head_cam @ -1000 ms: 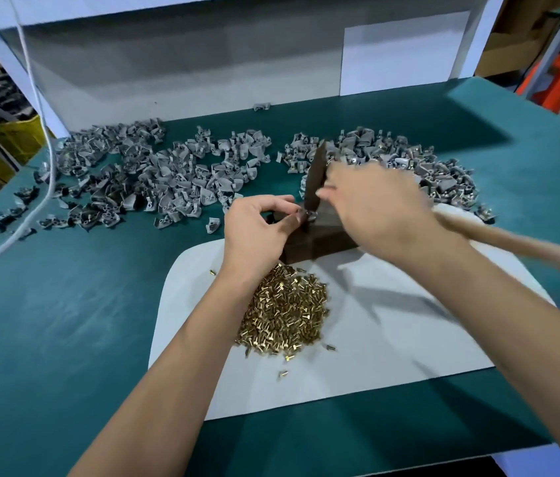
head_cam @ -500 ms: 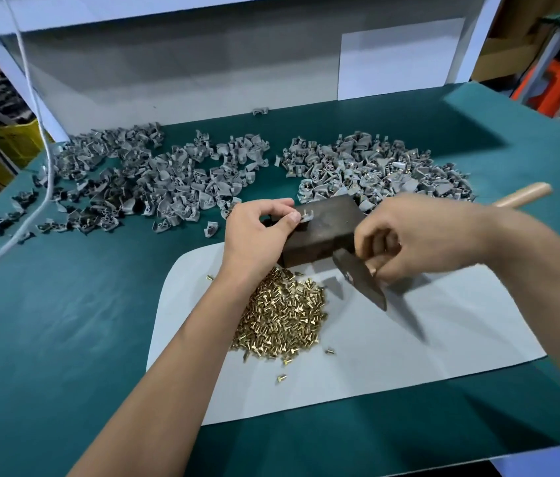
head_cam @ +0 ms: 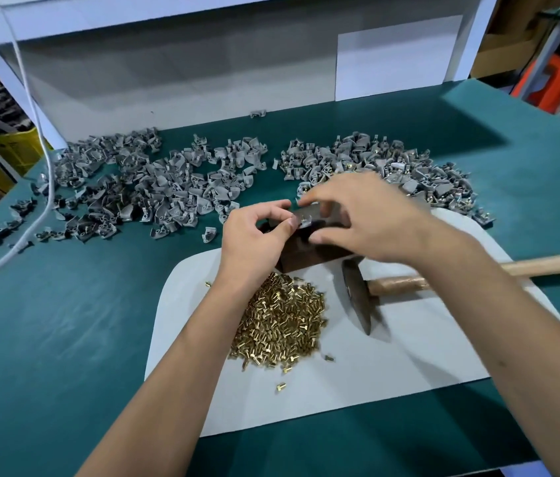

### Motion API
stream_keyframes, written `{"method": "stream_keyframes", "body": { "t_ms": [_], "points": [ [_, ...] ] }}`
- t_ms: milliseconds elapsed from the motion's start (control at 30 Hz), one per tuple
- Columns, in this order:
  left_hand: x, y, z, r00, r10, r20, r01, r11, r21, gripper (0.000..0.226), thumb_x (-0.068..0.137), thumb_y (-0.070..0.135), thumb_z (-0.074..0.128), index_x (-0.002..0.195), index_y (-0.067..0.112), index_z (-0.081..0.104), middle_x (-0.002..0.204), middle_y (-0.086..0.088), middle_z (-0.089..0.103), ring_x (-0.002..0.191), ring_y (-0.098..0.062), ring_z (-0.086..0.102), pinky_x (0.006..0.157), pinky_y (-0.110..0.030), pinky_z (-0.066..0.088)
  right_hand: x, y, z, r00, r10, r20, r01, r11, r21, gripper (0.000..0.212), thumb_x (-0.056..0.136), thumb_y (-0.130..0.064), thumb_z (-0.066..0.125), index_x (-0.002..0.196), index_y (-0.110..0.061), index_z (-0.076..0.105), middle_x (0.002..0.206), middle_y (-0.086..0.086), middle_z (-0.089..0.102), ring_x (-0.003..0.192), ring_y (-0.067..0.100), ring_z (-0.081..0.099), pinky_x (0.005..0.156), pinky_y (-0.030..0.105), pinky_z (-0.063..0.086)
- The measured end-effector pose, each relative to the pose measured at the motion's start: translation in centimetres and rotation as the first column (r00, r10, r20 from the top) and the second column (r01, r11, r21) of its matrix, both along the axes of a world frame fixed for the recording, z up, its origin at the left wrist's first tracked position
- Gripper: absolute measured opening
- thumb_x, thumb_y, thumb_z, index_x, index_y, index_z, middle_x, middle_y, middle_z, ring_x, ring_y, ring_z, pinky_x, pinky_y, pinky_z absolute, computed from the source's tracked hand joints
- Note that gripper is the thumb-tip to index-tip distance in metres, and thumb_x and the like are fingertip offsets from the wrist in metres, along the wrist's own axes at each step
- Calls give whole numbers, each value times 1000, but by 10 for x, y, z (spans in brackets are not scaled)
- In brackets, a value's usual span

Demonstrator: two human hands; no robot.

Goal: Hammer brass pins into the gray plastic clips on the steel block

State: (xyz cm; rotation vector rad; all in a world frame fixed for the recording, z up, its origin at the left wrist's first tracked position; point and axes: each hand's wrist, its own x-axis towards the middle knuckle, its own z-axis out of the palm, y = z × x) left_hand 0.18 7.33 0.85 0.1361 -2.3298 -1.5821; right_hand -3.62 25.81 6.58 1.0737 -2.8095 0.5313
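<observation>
A dark steel block (head_cam: 309, 258) stands at the far edge of the white mat (head_cam: 409, 356). On its top sits a gray plastic clip (head_cam: 302, 220) with a brass pin in it. My left hand (head_cam: 254, 235) pinches that clip from the left. My right hand (head_cam: 361, 218) hovers over the block, its index finger and thumb spread above and below the clip. The hammer lies on the mat to the right of the block, its metal head (head_cam: 357, 297) pointing toward me and its wooden handle (head_cam: 547, 265) running out to the right. A heap of brass pins (head_cam: 282, 321) lies in front of the block.
Loose gray clips (head_cam: 141, 191) are spread across the green table at the back left. A second heap of clips with brass pins (head_cam: 392, 166) lies at the back right. A white cable (head_cam: 44, 187) hangs down at the left. A white wall panel closes off the back.
My right hand has laid the hammer on the mat and moved up over the clip on the block. The left hand has kept its pinch on the clip.
</observation>
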Motion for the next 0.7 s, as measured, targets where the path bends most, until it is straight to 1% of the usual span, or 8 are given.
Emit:
{"method": "stream_keyframes", "body": {
  "t_ms": [67, 167, 267, 333, 400, 500, 600, 700],
  "points": [
    [0, 0, 1, 1000, -22, -7, 21, 1000, -13, 12, 88, 11, 77, 79, 18, 80, 116, 5, 75, 110, -9, 68, 104, -43, 51, 0, -6, -14, 999, 20, -45, -23, 998, -50, 32, 90, -45, 72, 120, -35, 69, 102, -8, 61, 98, 17, 58, 87, 42, 52],
    [2, 2, 4, 999, -37, -30, 36, 999, -26, 14, 89, 11, 76, 81, 22, 79, 116, 5, 74, 112, -7, 67, 106, -41, 50, -4, -4, -25, 995, 14, -104, -32, 983, -178, 21, 92, -38, 72, 109, -28, 74, 99, -6, 63, 93, 18, 61, 80, 43, 53],
    [0, 0, 6, 998, 36, -49, -38, 999, -37, 11, 92, 20, 73, 84, 20, 80, 112, 9, 75, 109, -3, 66, 105, -38, 50, -6, -2, -32, 992, -10, -127, -23, 966, -256, 23, 91, -43, 70, 98, -22, 71, 93, -8, 63, 87, 15, 59, 79, 42, 52],
    [-2, -10, 6, 989, 131, -63, -136, 987, -85, 10, 93, 22, 72, 90, 17, 80, 109, 8, 75, 106, -7, 67, 102, -39, 53, -8, 0, -34, 986, -91, -143, 45, 953, -301, 31, 92, -51, 65, 89, -20, 69, 85, -8, 62, 81, 14, 58, 77, 40, 52],
    [-5, -25, 6, 968, 241, -75, -252, 939, -235, 7, 93, 21, 72, 94, 19, 79, 103, 8, 74, 98, -10, 68, 97, -30, 53, -12, 5, -36, 969, -191, -156, 129, 932, -339, 39, 91, -56, 64, 82, -19, 68, 79, -5, 63, 76, 15, 58, 74, 38, 52],
    [-8, -52, 5, 914, 405, -33, -383, 831, -403, 7, 90, 25, 74, 96, 27, 77, 93, 12, 71, 69, -1, 60, 84, -21, 47, -20, 13, -37, 910, -391, -140, 319, 874, -367, 44, 85, -63, 68, 77, -20, 70, 72, -5, 64, 69, 15, 59, 70, 32, 52],
    [-7, -75, 1, 909, 415, 51, -352, 826, -440, 20, 85, 28, 81, 104, 27, 77, 90, 14, 66, 73, -5, 60, 85, -22, 46, -24, 20, -38, 841, -537, -65, 470, 786, -402, 44, 81, -64, 73, 80, -21, 74, 73, -1, 69, 69, 18, 63, 74, 34, 55],
    [-6, -88, -2, 924, 359, 130, -279, 868, -411, 15, 82, 20, 85, 95, 26, 79, 90, 8, 73, 77, -6, 64, 79, -24, 51, -20, 21, -36, 810, -586, -15, 528, 740, -417, 41, 83, -61, 73, 86, -20, 74, 78, 2, 71, 76, 23, 66, 79, 38, 57]
  ]
}}
